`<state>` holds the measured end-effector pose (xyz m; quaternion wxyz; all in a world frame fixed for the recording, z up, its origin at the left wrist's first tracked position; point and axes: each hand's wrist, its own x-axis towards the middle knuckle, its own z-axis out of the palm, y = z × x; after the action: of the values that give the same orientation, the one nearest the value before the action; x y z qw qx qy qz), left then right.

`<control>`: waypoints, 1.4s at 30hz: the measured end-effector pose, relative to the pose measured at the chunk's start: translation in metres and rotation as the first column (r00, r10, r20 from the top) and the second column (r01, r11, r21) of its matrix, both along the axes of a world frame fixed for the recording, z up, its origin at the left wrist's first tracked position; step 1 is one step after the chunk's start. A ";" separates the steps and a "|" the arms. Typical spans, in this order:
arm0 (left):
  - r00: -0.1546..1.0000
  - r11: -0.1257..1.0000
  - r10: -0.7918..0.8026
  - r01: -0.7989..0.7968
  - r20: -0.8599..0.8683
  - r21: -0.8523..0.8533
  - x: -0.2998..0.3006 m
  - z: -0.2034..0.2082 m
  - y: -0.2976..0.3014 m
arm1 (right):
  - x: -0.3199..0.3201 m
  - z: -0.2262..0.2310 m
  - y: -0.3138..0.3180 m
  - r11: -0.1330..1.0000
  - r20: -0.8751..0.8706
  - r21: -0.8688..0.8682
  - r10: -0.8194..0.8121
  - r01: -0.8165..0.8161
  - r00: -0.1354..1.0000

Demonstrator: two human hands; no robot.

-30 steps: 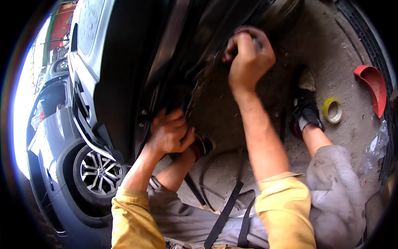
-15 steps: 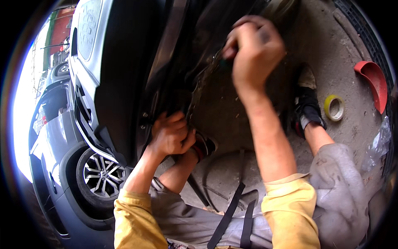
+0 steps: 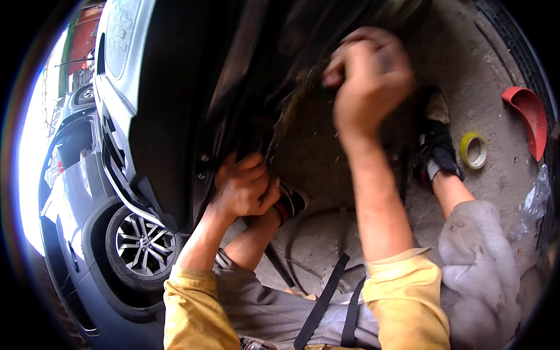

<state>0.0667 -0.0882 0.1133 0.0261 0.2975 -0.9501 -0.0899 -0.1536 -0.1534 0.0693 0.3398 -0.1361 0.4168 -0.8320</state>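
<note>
A dark car panel [image 3: 169,111] fills the upper left of the view, with a ragged, dirty edge. My left hand [image 3: 244,185] is closed at that edge, fingers curled over it and thumb on the near side. Farther up and to the right, my right hand [image 3: 373,81] is raised beside the panel, fingers bent together in a pinch. Motion smears it. A speck of green shows by its fingertips, but what it holds is too small and blurred to name. Two bolts [image 3: 204,158] sit on the panel left of my left hand.
A roll of yellow tape [image 3: 473,150] and a red curved piece [image 3: 528,119] lie on the concrete floor at the right, near crumpled clear plastic [image 3: 535,198]. A grey car with a spoked wheel [image 3: 144,240] stands at the left. My shod feet flank the work.
My right hand has shifted a little to the right and nearer, away from the panel's edge. My left hand keeps its place on the panel. The view has shifted slightly.
</note>
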 end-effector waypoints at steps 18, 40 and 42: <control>1.000 0.999 0.005 -0.005 -0.002 -0.034 0.008 -0.003 0.003 | -0.012 0.013 -0.006 0.997 -0.110 -0.078 0.016 -0.025 0.994; 0.999 1.000 0.014 -0.014 0.041 -0.017 0.003 -0.003 0.001 | 0.030 -0.017 0.011 0.996 0.138 0.079 0.037 -0.048 0.990; 0.994 1.000 -0.004 0.006 0.110 -0.019 -0.004 0.002 -0.001 | 0.065 -0.041 0.029 0.959 -0.098 0.283 0.006 0.022 0.995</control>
<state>0.0632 -0.0893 0.1153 -0.0235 0.2992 -0.9517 -0.0643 -0.0884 -0.1247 0.0280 0.3315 -0.1250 0.5483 -0.7575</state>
